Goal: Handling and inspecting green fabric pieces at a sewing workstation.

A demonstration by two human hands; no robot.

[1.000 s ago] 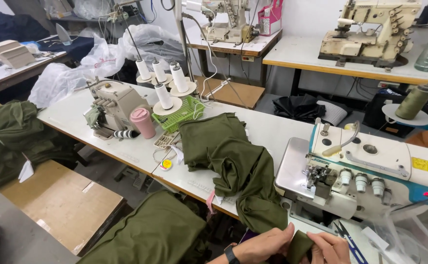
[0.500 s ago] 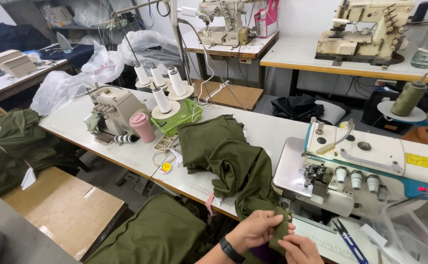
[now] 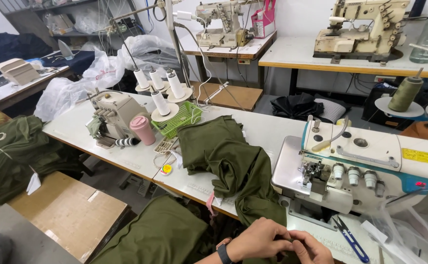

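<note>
A long piece of olive green fabric (image 3: pixel 233 166) lies crumpled across the white sewing table (image 3: pixel 101 146) and runs down toward me. At the bottom edge my left hand (image 3: pixel 258 239) and my right hand (image 3: pixel 312 249) pinch the fabric's near end together, just in front of the white overlock sewing machine (image 3: pixel 365 166). A dark watch sits on my left wrist. Blue-handled thread snips (image 3: pixel 351 239) lie on the table right of my right hand.
A second overlock machine (image 3: pixel 113 117), a pink cup (image 3: pixel 142 130), white thread cones (image 3: pixel 167 88) and a green basket (image 3: pixel 180 120) stand at the table's left. More green fabric lies on the left (image 3: pixel 13 156) and below the table (image 3: pixel 160 234). A cardboard sheet (image 3: pixel 67 210) lies on the floor.
My hands drew the fabric's end up and closer together; the view shifted slightly, and my hands now sit lower in the picture.
</note>
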